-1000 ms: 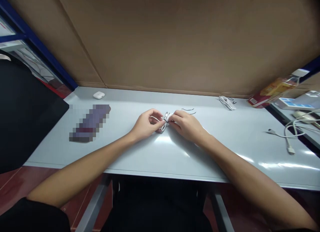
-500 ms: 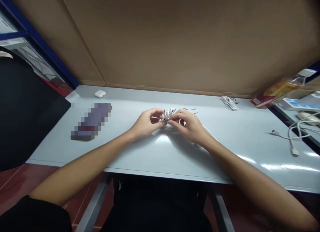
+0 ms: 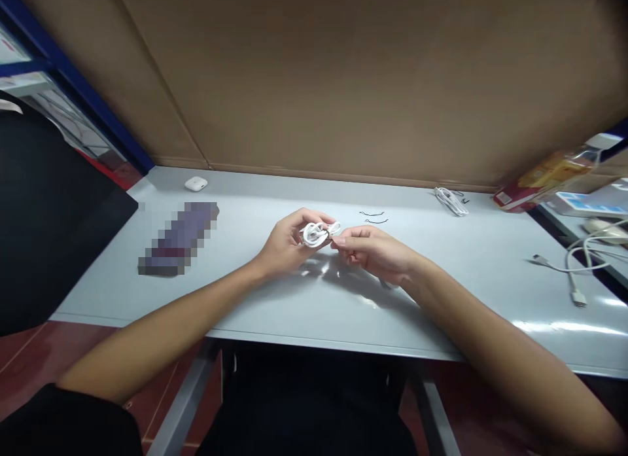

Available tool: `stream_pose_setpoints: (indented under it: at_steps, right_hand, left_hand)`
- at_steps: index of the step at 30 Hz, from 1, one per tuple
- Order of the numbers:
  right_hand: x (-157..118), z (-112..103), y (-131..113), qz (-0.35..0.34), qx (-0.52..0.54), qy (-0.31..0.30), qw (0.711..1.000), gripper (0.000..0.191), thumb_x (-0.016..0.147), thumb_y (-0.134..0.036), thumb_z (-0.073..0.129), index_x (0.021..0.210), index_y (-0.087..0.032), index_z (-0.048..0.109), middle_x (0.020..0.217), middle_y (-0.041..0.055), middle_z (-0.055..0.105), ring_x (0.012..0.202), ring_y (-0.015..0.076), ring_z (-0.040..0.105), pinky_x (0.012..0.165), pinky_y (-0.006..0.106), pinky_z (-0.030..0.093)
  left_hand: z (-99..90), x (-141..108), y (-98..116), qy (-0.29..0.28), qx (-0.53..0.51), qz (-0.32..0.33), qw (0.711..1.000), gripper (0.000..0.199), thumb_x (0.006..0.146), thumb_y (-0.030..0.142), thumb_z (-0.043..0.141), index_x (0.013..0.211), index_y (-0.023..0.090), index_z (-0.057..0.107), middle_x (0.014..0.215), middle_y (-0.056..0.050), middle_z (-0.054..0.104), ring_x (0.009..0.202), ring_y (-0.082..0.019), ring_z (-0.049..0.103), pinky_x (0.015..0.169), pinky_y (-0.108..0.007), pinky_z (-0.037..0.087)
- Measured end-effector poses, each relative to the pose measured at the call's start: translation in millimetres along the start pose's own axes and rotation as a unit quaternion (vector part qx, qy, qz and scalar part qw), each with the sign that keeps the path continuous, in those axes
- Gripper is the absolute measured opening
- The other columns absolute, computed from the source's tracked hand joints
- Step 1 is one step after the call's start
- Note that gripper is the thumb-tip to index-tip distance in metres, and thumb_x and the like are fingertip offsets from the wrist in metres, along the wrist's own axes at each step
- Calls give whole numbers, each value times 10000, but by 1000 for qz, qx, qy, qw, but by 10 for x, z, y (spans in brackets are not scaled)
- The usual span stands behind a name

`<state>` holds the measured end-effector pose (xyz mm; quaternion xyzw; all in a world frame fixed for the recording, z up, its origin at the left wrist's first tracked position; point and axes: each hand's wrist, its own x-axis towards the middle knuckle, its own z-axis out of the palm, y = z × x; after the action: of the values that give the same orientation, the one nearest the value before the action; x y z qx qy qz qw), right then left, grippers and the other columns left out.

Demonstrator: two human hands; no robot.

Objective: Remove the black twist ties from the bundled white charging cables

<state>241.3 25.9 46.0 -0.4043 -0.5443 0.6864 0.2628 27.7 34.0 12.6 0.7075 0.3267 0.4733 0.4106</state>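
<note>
Coiled white cable (image 3: 316,233) pinched, apparently, between both hands' fingers (image 3: 343,241).

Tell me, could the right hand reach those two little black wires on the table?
Probably yes. The right hand sits just in front of the two black wires, with only bare table between. But its fingertips are on the white cable bundle held by the left hand.

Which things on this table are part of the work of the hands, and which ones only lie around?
In use:
- coiled white cable, held by the left hand
- right hand, fingers at the coil's end

Lying about:
- two black ties
- bundled white cable at the back
- loose cable on the right
- white earbud case
- orange packet
</note>
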Motion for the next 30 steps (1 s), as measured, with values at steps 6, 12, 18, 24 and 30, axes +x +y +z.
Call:
stream_pose_setpoints:
  at_steps: [6,12,18,24,30]
  right_hand:
    - [-54,43,-21,-53,-140,19,989,425,946,-593,611,750,-217,593,678,-32,466,611,131,400,559,278,317]
    - [-53,12,-24,-108,-232,76,964,372,971,-445,541,676,-220,569,671,-16,513,624,146,445,589,292,340]
    - [1,-242,-12,-108,-225,169,953,184,859,-315,572,712,-214,618,621,-29,484,585,133,419,558,284,303]
    - [26,-383,1,-116,-233,196,945,200,882,-317,583,721,-212,639,624,-21,479,594,132,406,557,284,293]
    - [-19,-454,-52,-129,-312,159,928,275,943,-405,593,782,-204,687,704,-2,555,629,139,461,575,286,341]
  left_hand:
    - [-23,1,-81,-4,-22,-21,1000,324,873,425,798,957,178,606,1246,-132,736,972,-216,736,826,-342,570]
    - [-2,12,-117,-39,-67,-42,996,284,887,390,792,982,169,640,1027,-88,760,905,-213,736,824,-358,572]
    - [-12,49,-54,-3,-126,-79,989,374,884,486,787,1045,177,652,1031,-97,783,881,-192,722,767,-312,542]
    - [-36,68,-73,22,-168,-124,978,362,841,439,840,1017,147,716,1019,-111,801,931,-218,743,824,-333,558]
    - [-39,64,7,23,-239,-138,961,286,783,383,871,889,152,740,837,-59,755,895,-234,749,769,-325,545]
